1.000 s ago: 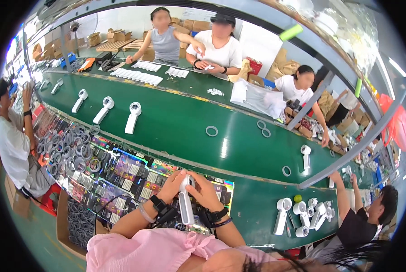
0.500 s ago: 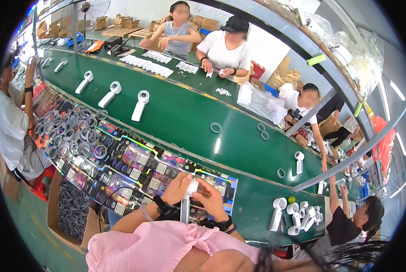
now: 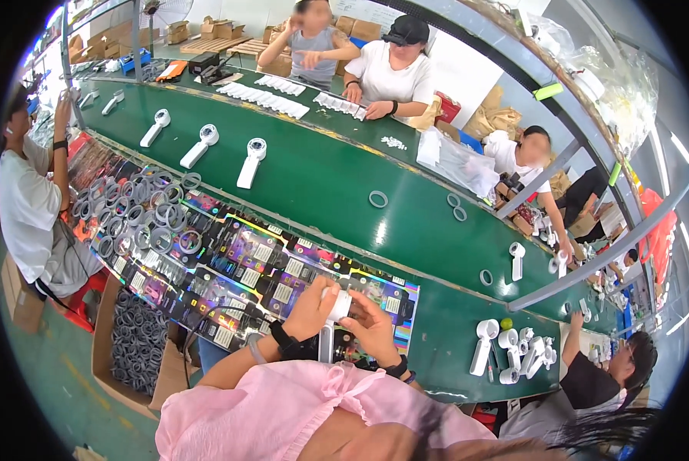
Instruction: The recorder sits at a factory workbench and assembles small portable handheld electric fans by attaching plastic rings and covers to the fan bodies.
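Close to my body I have a white handheld fan [image 3: 339, 305], its round head up and its handle [image 3: 326, 342] pointing down towards me. My left hand [image 3: 310, 310] is closed around the left side of the head. On the other side, the fingers of my right hand [image 3: 368, 323] press against the head's edge. The fingers partly cover the head, so its front cannot be made out. Beneath my hands lie shiny printed card sheets [image 3: 283, 269] on the green worktop.
Grey rings [image 3: 141, 211] are heaped at left; a carton [image 3: 102, 346] below holds more. Several white fans lie on the green belt [image 3: 313, 177] ahead, and a cluster of fans [image 3: 525, 353] sits to my right. A metal post [image 3: 590, 284] slants at right. Co-workers sit around.
The view has shifted slightly, so the scene sits further right and lower. Both my hands stay on the fan, its head now a little more tilted.
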{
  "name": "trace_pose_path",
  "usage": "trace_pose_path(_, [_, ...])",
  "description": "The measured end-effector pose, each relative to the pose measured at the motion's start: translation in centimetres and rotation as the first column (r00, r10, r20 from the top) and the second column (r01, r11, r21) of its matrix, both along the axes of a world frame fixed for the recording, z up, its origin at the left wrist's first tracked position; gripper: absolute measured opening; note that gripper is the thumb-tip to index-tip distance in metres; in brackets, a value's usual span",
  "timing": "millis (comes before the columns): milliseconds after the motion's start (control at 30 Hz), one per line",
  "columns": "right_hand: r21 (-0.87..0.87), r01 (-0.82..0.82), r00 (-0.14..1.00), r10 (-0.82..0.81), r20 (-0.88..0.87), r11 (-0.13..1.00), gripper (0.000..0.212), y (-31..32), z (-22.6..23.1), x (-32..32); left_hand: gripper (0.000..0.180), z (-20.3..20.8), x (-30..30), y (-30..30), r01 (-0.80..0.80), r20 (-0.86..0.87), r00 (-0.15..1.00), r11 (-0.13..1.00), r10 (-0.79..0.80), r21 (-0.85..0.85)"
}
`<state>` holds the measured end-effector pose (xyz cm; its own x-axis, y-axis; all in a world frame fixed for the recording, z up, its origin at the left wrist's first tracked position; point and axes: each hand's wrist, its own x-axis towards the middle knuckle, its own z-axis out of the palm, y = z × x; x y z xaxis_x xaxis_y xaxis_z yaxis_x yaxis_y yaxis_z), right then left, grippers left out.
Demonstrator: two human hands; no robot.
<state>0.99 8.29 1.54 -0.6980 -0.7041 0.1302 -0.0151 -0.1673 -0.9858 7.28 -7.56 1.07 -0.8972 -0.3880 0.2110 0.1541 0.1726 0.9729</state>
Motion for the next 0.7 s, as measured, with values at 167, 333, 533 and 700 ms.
trace_pose_path(167, [0.266, 0.140, 0.911, -0.019, -0.413, 0.954, 0.056, 0.5, -1.0, -0.1, 0.029, -6.1, -1.5, -1.7, -0.088, -0.301, 0.951, 0.874, -0.069, -0.477])
trace_pose_path(333, [0.210, 0.011, 0.968, 0.041, -0.246, 0.978, 0.062, 0.5, 2.7, 0.7, 0.030, -0.2, 0.5, -0.9, 0.099, 0.000, 0.995, 0.995, -0.099, -0.033])
trace_pose_path(533, [0.281, 0.138, 0.901, -0.002, -0.433, 0.950, 0.059, 2.0, 3.1, 0.2, 0.028, 1.1, -0.4, 0.1, 0.156, 0.014, 0.988, 0.988, -0.155, -0.024])
trace_pose_path(700, [0.297, 0.182, 0.846, 0.005, -0.533, 0.937, 0.059, 2.0, 2.4, 0.6, 0.027, 0.8, 0.0, 0.3, 0.130, 0.019, 0.991, 0.988, -0.129, -0.082])
